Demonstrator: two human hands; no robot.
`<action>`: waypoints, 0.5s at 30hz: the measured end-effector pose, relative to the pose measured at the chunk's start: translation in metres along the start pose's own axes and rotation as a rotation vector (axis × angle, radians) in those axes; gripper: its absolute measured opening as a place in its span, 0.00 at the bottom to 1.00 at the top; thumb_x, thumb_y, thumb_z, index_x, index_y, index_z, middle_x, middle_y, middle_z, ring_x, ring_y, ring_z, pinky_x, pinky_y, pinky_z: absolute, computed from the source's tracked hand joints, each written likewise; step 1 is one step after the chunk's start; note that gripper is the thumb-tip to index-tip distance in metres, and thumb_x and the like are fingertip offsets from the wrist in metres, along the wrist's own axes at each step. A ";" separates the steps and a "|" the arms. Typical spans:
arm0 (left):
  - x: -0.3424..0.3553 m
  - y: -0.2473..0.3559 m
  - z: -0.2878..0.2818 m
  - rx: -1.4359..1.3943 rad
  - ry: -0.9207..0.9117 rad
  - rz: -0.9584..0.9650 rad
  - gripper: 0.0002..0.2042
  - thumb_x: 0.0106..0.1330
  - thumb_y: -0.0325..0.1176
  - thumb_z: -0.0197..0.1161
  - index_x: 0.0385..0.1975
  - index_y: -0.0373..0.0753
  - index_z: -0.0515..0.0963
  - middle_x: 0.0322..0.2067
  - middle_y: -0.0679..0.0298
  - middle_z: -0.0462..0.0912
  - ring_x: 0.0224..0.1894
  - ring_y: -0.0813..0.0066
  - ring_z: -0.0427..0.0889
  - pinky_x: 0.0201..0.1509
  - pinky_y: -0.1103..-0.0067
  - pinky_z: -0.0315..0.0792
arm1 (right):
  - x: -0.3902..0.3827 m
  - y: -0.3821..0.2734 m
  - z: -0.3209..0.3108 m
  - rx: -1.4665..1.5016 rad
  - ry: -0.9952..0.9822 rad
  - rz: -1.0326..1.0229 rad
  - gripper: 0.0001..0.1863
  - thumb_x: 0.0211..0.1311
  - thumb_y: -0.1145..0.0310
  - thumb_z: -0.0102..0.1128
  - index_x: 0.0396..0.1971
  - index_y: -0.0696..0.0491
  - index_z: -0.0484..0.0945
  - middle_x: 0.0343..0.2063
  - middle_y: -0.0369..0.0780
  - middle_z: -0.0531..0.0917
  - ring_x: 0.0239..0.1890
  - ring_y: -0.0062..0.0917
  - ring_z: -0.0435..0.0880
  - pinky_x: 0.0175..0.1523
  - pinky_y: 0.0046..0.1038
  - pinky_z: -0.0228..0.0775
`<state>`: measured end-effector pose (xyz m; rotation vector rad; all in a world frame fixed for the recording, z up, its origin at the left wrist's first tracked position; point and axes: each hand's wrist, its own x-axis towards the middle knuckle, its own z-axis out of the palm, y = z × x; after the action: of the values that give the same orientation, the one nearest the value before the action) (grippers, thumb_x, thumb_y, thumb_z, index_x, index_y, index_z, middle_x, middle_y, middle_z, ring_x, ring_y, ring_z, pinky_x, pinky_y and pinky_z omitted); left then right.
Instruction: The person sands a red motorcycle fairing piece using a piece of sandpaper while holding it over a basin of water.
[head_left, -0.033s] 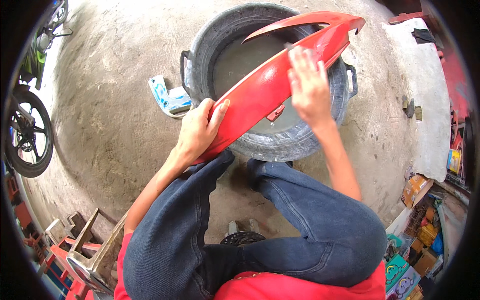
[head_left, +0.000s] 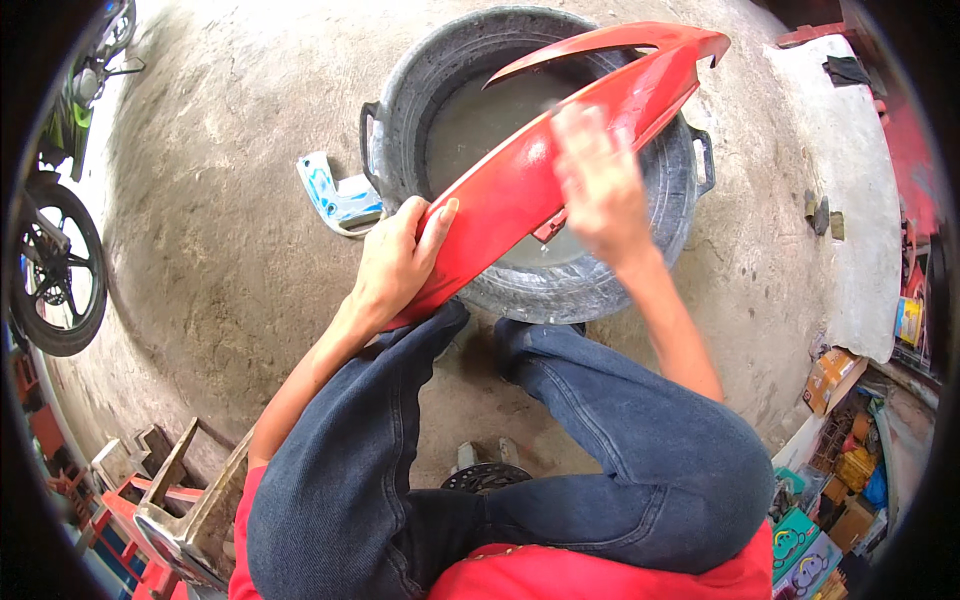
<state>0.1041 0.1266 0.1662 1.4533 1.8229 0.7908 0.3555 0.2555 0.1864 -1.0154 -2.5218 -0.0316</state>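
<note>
A long red motorcycle body panel slants up to the right over a round black tub. Its near end rests by my left knee, and a hooked, forked end points away at the far right. My left hand grips the near end, thumb on top and fingers passing underneath. On the panel's upper face lies my right hand, smeared by motion. Whether a small pad or sheet sits under its fingertips cannot be made out. Cloudy water shows inside the tub.
A white and blue angled plastic part lies on the concrete floor left of the tub. A motorcycle wheel stands far left, a metal frame lower left. Boxes and clutter fill the lower right, beside a pale slab.
My right hand has slid a little left and down along the red panel. The left hand and the panel have stayed in place.
</note>
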 end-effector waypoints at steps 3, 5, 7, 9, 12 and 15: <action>0.002 -0.002 0.000 -0.012 0.017 0.008 0.22 0.79 0.49 0.60 0.32 0.33 0.74 0.25 0.42 0.78 0.30 0.39 0.81 0.34 0.57 0.72 | -0.017 -0.053 -0.004 0.122 -0.190 -0.204 0.28 0.75 0.59 0.55 0.71 0.49 0.74 0.72 0.42 0.74 0.76 0.36 0.70 0.77 0.54 0.56; 0.007 0.002 0.002 -0.017 -0.007 0.027 0.21 0.79 0.48 0.60 0.33 0.33 0.73 0.25 0.41 0.78 0.31 0.37 0.81 0.34 0.56 0.72 | -0.007 -0.041 -0.005 0.031 -0.114 -0.156 0.25 0.77 0.61 0.53 0.71 0.48 0.75 0.71 0.41 0.76 0.75 0.36 0.71 0.77 0.53 0.57; 0.008 0.008 0.002 -0.015 -0.001 0.035 0.20 0.80 0.46 0.59 0.33 0.32 0.73 0.24 0.43 0.77 0.28 0.41 0.77 0.34 0.59 0.71 | 0.007 -0.008 0.000 -0.013 0.007 0.021 0.24 0.79 0.61 0.51 0.70 0.48 0.75 0.70 0.40 0.76 0.74 0.36 0.72 0.77 0.54 0.56; 0.011 0.012 0.004 -0.024 0.007 0.046 0.19 0.81 0.45 0.58 0.34 0.32 0.73 0.23 0.44 0.75 0.26 0.45 0.73 0.34 0.62 0.70 | 0.016 0.016 0.000 0.067 0.040 0.206 0.25 0.79 0.61 0.50 0.71 0.50 0.74 0.72 0.41 0.74 0.75 0.39 0.70 0.77 0.56 0.55; 0.017 0.014 0.010 -0.023 0.005 0.096 0.19 0.81 0.44 0.58 0.34 0.32 0.73 0.24 0.44 0.75 0.27 0.45 0.75 0.34 0.62 0.70 | 0.005 -0.006 0.005 0.011 0.003 0.034 0.25 0.78 0.60 0.52 0.71 0.49 0.74 0.73 0.41 0.73 0.76 0.39 0.68 0.77 0.55 0.55; 0.015 0.004 0.012 -0.030 0.021 0.108 0.18 0.81 0.43 0.58 0.35 0.32 0.73 0.25 0.44 0.76 0.28 0.43 0.77 0.35 0.61 0.71 | -0.006 -0.038 0.008 0.058 -0.103 -0.073 0.28 0.76 0.57 0.55 0.72 0.48 0.73 0.73 0.40 0.73 0.77 0.37 0.67 0.78 0.54 0.55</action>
<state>0.1134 0.1429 0.1606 1.5398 1.7525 0.8853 0.3312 0.2252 0.1818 -0.9234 -2.6362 0.0735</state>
